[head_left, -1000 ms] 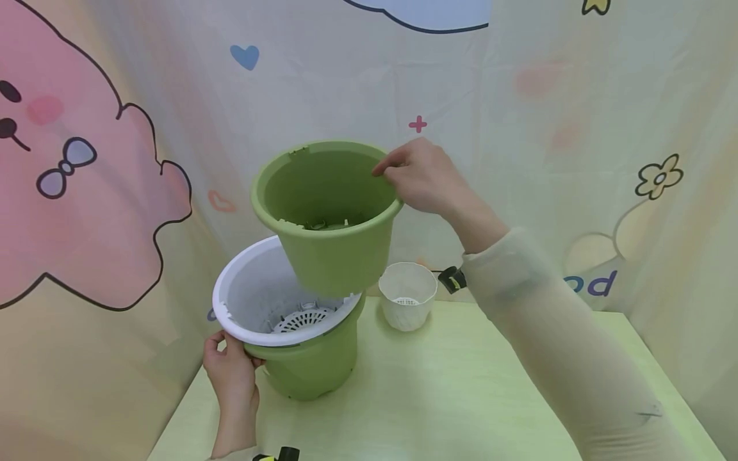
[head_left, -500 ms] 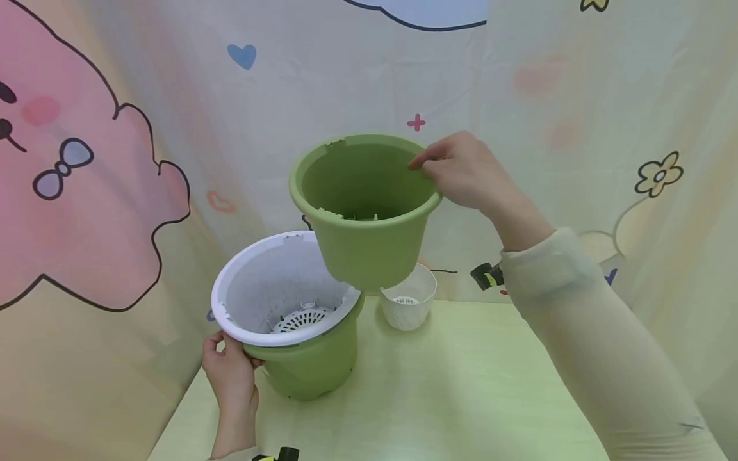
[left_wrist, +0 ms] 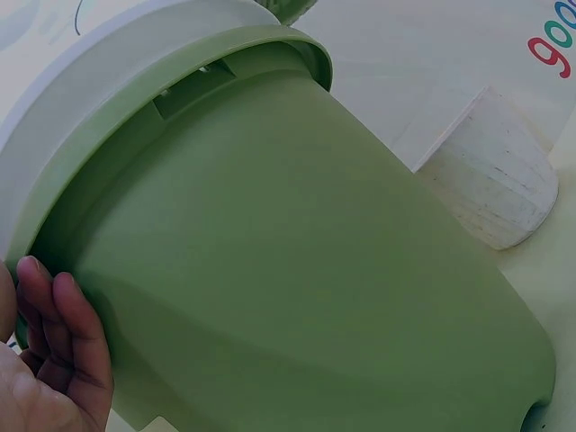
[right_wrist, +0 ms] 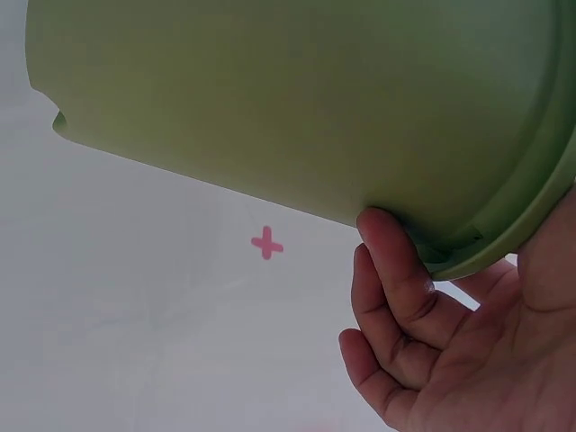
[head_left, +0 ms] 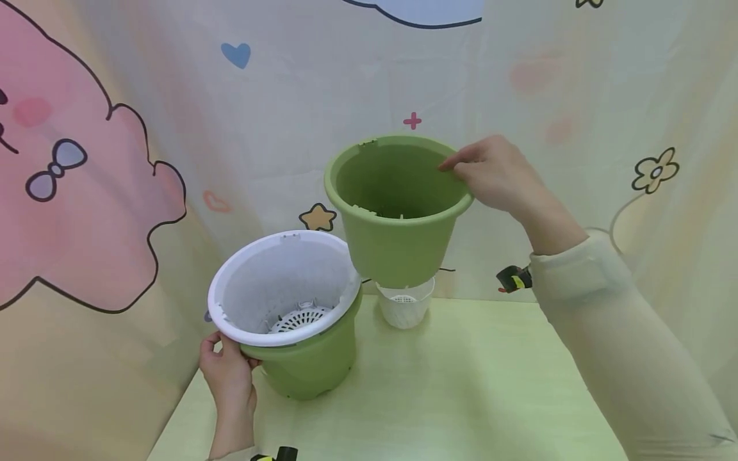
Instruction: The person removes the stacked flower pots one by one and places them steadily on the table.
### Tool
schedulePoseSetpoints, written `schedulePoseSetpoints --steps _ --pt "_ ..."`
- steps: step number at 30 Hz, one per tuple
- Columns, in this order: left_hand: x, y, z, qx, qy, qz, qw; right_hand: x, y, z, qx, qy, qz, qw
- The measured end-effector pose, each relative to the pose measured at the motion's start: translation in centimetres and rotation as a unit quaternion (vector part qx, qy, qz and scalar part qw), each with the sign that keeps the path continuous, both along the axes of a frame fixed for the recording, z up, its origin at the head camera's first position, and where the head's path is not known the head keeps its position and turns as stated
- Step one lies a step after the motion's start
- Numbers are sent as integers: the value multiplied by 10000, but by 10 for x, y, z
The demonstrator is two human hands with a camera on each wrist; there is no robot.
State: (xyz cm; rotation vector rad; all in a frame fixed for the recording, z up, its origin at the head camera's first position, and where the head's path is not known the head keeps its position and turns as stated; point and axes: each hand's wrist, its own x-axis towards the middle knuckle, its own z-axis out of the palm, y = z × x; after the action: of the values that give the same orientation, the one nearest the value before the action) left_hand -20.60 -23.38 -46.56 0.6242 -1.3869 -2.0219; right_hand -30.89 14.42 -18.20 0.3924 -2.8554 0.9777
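Note:
My right hand (head_left: 501, 176) grips the rim of a green flowerpot (head_left: 400, 250) and holds it up in the air, its mouth tipped toward me. In the right wrist view the fingers (right_wrist: 387, 256) curl under that pot's rim. To the left, a white flowerpot (head_left: 282, 275) sits nested inside another green flowerpot (head_left: 311, 371) on the table. My left hand (head_left: 227, 371) holds this stack at its left rim, with fingertips (left_wrist: 76, 301) tucked beneath the green lip in the left wrist view. Slots pierce the white pot's bottom.
A small white pot (head_left: 403, 314) stands at the back of the table (head_left: 461, 358), behind and below the raised green pot. A printed curtain (head_left: 277, 115) hangs along the table's back and sides.
My right hand has carried the green pot to the right, away from over the white pot, whose opening now shows more fully. The left hand and the stack have stayed put.

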Motion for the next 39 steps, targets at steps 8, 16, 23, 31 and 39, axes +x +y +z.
schedulePoseSetpoints --steps 8,16,23,31,39 --pt "0 1 0 -14 19 3 10000 0 24 -11 99 -93 -89 9999" --pt "2 1 0 -21 139 5 9999 -2 36 -21 110 -152 -183 9997" --pt "1 0 -2 22 155 -20 9999 -5 46 -31 139 -210 -168 9995" --pt "0 -1 -2 -8 112 4 9999 -8 56 -44 247 -317 -190 9990" --pt "1 0 0 -28 108 29 9999 -12 68 -58 268 -359 -196 9988"
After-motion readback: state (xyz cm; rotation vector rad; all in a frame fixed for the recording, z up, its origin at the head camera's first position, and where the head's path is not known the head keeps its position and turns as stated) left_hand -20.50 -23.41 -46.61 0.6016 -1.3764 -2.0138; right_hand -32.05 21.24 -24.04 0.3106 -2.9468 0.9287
